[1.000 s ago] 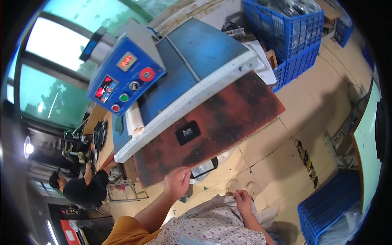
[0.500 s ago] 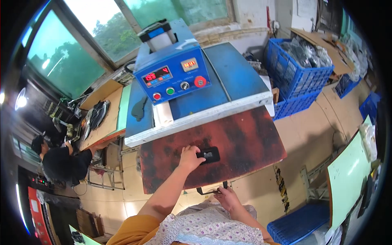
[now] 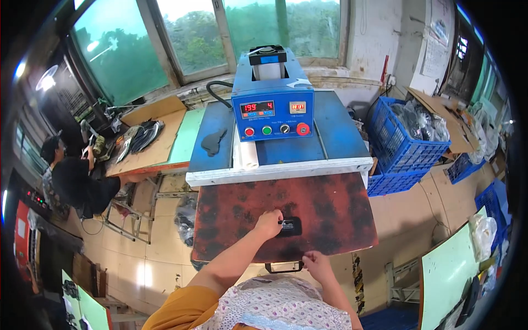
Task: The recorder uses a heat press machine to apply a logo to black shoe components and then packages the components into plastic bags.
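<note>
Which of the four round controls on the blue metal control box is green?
The round green push-button, second from the left: the small red push-button is left of it, the black-and-silver knob and larger red control right.

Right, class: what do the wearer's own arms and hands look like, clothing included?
The left sleeve is short and plain mustard yellow; no right sleeve shows. The left hand and right hand wear no gloves, and no wristbands show.
</note>
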The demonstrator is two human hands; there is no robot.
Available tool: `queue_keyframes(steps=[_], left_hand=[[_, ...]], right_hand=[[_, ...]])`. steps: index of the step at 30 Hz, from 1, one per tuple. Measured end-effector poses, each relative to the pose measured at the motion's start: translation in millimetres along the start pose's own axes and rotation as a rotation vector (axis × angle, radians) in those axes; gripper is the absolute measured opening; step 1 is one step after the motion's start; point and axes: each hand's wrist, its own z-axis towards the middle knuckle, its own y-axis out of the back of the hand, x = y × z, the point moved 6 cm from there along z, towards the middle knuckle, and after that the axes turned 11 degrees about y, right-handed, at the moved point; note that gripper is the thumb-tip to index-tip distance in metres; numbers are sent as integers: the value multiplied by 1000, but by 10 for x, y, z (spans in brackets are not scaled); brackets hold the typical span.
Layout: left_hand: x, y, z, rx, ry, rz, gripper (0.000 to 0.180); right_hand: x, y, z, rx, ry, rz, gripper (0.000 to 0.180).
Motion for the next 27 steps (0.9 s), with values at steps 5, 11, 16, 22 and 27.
queue_keyframes(steps=[5,11,16,22,27], left_hand=[[-323,179,-446,311,-121,-446,15],[-477,338,-650,488,-118,-731,13],[-864,931,-881,-283,-519,-373,12],[-1033,809,-1187,-93,-832,-258,14],[-922,721,-1389,-37,-953,-193,14]], right_hand=[[257,251,166,-400,183,240,24],[378,77,100,-153,-19,836,12],[517,21,-95,-380,-5,1112,8],[583,-313,-349,-593,32,1420,16],[572,-693,-683,-765,-21,1401,12]])
